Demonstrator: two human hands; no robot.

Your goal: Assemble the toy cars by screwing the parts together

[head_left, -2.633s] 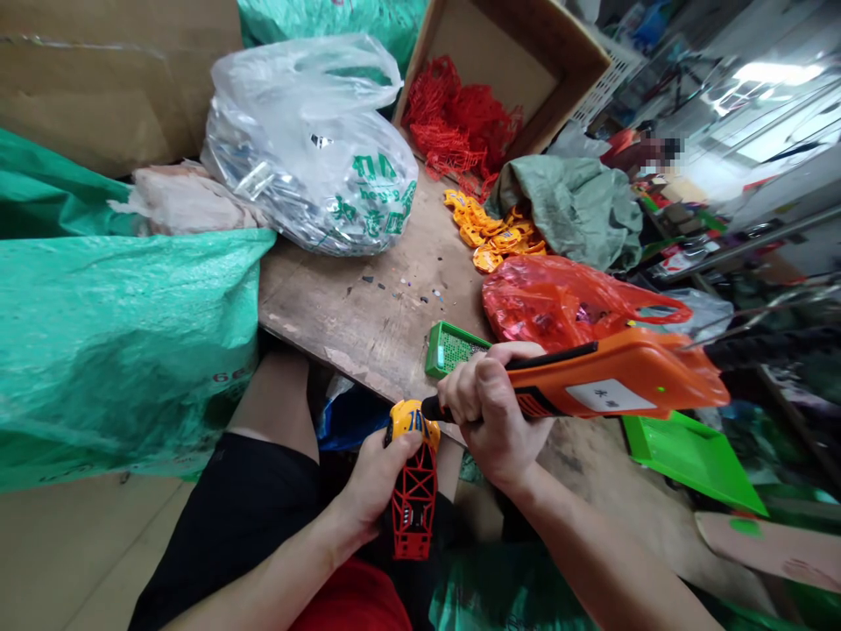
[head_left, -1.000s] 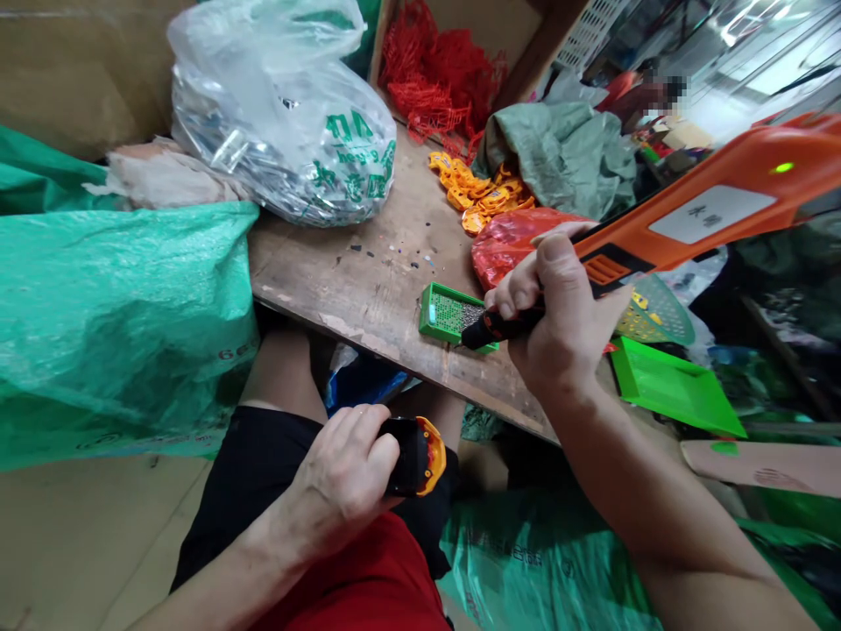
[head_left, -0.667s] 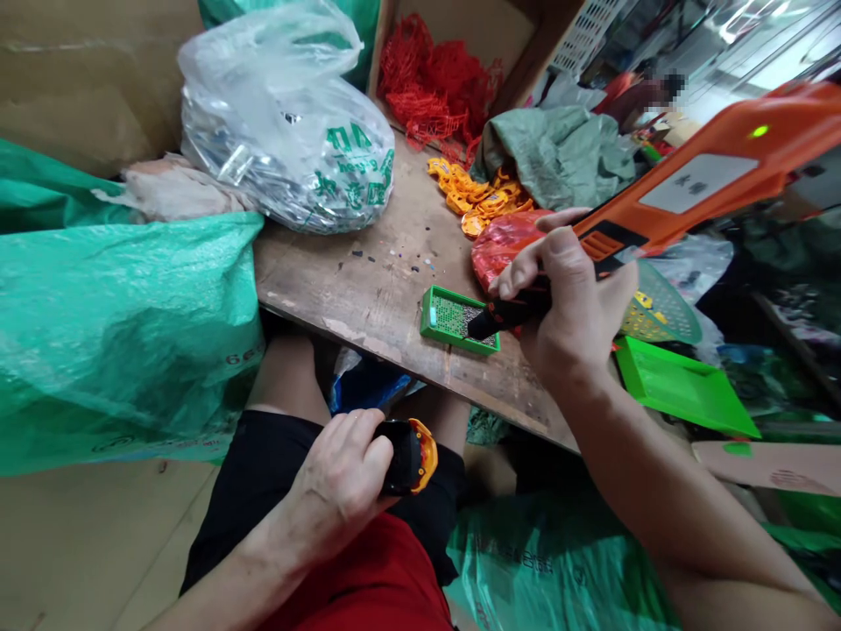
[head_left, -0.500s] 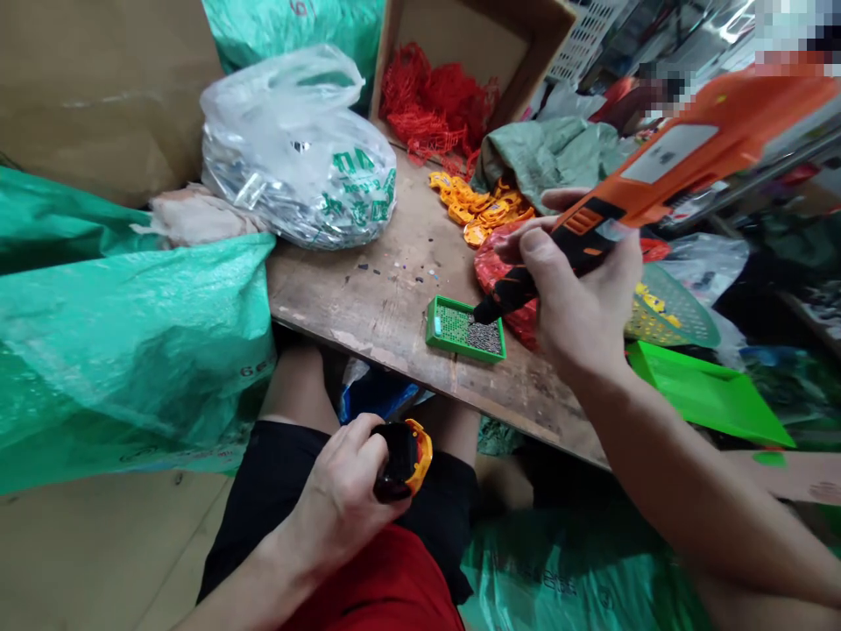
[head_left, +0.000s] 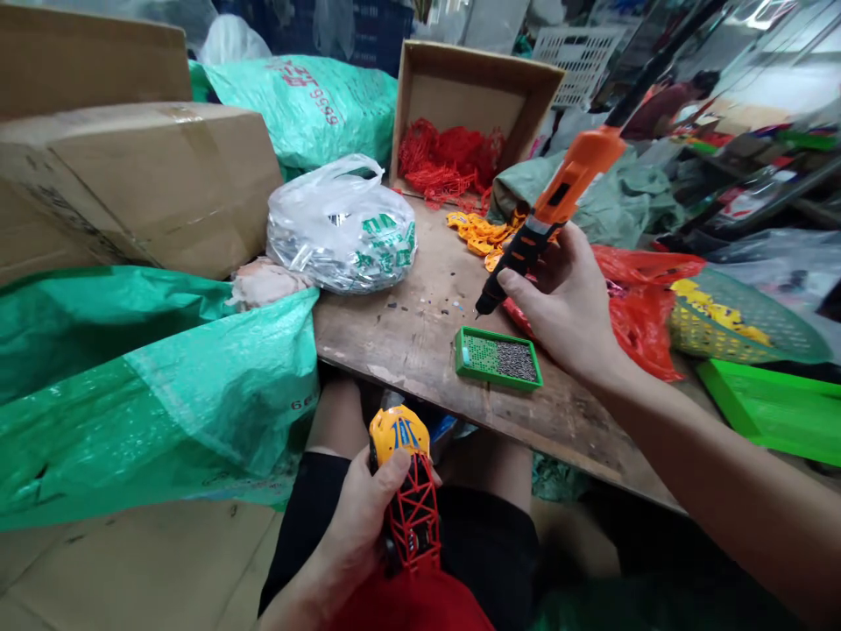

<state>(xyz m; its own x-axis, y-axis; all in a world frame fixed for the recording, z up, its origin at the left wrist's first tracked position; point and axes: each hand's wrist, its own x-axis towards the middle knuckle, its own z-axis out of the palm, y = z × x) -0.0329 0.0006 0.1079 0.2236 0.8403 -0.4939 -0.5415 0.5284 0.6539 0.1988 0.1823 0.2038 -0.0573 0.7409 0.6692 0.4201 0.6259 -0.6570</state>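
Note:
Above my lap, my left hand (head_left: 364,499) is closed around a toy car (head_left: 400,429) with a yellow-orange body and a red lattice frame. Its yellow end points away from me and the red frame faces up. My right hand (head_left: 568,302) grips an orange and black electric screwdriver (head_left: 548,219), tilted with its tip down. That tip hovers over the table, just beyond a green screw tray (head_left: 469,368). Small dark screws fill the tray's right part, and its left part shows a plate full of holes.
On the wooden table (head_left: 394,342) sit a plastic bag of shiny parts (head_left: 342,237), orange pieces (head_left: 479,235) and a red bag (head_left: 637,298). A box (head_left: 479,61) of red frames stands behind. Green sacks (head_left: 216,377) lie left; a basket (head_left: 788,324) and green tray (head_left: 775,403) sit right.
My left hand has turned the toy car over, so its yellow top and red frame now show. The screwdriver has swung more upright, its tip moving from over the screws to beyond the tray.

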